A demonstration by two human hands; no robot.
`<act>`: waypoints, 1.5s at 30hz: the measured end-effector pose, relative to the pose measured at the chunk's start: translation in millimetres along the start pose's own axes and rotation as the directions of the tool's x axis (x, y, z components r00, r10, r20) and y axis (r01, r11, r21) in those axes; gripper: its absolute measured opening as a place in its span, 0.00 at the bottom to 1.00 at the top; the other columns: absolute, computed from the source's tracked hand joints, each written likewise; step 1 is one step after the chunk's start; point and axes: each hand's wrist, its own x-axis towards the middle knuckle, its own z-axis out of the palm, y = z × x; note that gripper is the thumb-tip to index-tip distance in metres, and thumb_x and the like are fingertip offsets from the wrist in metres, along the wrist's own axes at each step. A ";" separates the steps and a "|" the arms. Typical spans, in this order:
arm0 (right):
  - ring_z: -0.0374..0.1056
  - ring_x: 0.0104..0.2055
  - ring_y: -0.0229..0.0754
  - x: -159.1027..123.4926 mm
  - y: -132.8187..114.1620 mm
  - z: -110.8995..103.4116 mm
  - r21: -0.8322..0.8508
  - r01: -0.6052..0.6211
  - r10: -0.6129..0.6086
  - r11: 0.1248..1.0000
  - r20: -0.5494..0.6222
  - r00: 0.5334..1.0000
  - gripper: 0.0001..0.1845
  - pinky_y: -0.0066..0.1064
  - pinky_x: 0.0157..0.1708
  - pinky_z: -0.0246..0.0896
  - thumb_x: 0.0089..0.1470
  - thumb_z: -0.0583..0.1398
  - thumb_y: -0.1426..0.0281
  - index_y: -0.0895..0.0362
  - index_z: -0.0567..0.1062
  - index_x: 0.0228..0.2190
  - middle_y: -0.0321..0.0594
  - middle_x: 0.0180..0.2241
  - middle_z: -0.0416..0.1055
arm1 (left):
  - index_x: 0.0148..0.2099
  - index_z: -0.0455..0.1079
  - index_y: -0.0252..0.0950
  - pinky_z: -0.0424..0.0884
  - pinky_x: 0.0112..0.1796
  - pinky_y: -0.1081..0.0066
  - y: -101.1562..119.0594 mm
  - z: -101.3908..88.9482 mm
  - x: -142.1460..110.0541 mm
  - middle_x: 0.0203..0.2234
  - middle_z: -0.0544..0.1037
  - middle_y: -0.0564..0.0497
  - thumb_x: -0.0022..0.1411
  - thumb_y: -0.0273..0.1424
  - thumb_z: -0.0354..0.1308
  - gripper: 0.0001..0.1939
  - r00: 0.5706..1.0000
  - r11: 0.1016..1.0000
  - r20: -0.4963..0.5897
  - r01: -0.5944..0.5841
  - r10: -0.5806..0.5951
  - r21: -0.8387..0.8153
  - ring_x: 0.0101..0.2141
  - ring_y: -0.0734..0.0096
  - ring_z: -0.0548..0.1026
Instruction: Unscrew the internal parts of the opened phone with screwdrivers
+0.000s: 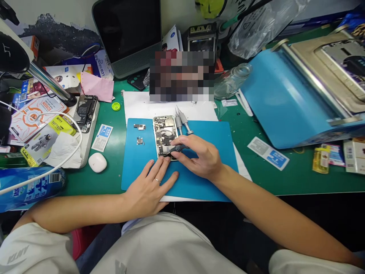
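Note:
An opened phone (pixel 164 129) lies on a blue mat (pixel 142 167), its inner parts and board exposed. My right hand (pixel 203 156) pinches a dark-handled screwdriver (pixel 180 148) between thumb and forefinger, its tip over the phone's lower end. The tip itself is too small to make out. Spread out flat, my left hand (pixel 152 184) rests on the mat, fingertips touching the phone's bottom edge. Two grey screwdrivers (pixel 178 123) lie to the phone's upper right. Small metal phone parts (pixel 139 126) sit on the mat to its left.
White paper (pixel 137 104) lies under the mat. Left stand another opened phone (pixel 85 112), a white earbud case (pixel 97 162) and packaging (pixel 42 137). A glass jar (pixel 234 82) and a blue-sheeted metal device (pixel 273 91) are right. A dark screen (pixel 128 34) stands behind.

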 end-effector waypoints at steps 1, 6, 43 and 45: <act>0.79 0.38 0.45 0.4 -0.3 -0.6 0.002 0.001 -0.001 1.000 -0.006 1.000 0.39 0.35 0.34 0.79 0.58 0.65 0.76 0.53 0.57 0.66 0.46 0.42 0.80 | 0.73 0.47 0.28 0.42 0.66 0.46 -0.1 -0.1 0.1 0.70 0.44 0.23 0.68 0.48 0.54 0.42 1.000 1.000 0.002 0.000 0.000 -0.005 0.70 0.34 0.44; 0.79 0.38 0.46 1.2 -1.5 -1.6 0.015 0.019 -0.018 1.000 -0.018 1.000 0.39 0.36 0.33 0.80 0.57 0.64 0.78 0.56 0.58 0.66 0.47 0.41 0.80 | 0.73 0.46 0.28 0.41 0.66 0.45 -0.5 0.0 0.0 0.70 0.43 0.22 0.68 0.48 0.55 0.42 1.000 1.000 0.000 -0.004 0.004 -0.017 0.71 0.34 0.43; 0.78 0.39 0.46 1.6 -3.0 0.8 0.014 0.016 -0.017 1.000 0.024 1.000 0.39 0.37 0.35 0.78 0.59 0.64 0.74 0.50 0.56 0.66 0.44 0.42 0.80 | 0.72 0.48 0.29 0.43 0.65 0.46 -0.2 1.2 -0.3 0.70 0.48 0.24 0.68 0.49 0.54 0.42 1.000 1.000 -0.019 0.005 -0.004 0.019 0.70 0.34 0.47; 0.78 0.40 0.46 2.1 -3.9 0.5 0.018 0.019 -0.019 1.000 0.025 1.000 0.38 0.38 0.36 0.78 0.59 0.63 0.77 0.52 0.57 0.66 0.46 0.42 0.80 | 0.72 0.48 0.28 0.43 0.65 0.45 -0.1 1.0 -0.1 0.70 0.49 0.23 0.68 0.48 0.53 0.41 1.000 1.000 -0.021 0.003 -0.003 0.021 0.70 0.34 0.47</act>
